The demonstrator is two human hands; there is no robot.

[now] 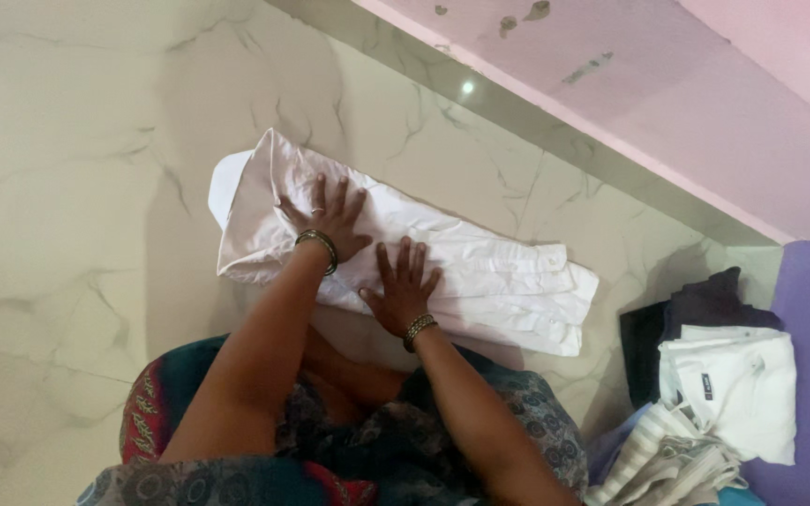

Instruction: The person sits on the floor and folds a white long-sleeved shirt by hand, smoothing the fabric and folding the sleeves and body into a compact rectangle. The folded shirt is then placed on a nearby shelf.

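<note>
1. The left hand (325, 223) lies flat with fingers spread on the white shirt (480, 272), pressing its collar end; nothing is pinched.
2. The right hand (403, 290) rests just beside it, palm down and fingers splayed, weighing on the near folded edge, seemingly to flatten the cloth.
3. The shirt lies folded into a long band on the marble floor (67, 187), slanting from far left to near right.
4. At the near right, a pile of folded clothes (719, 375) is cut off by the frame; its lower pieces are hard to tell apart.
</note>
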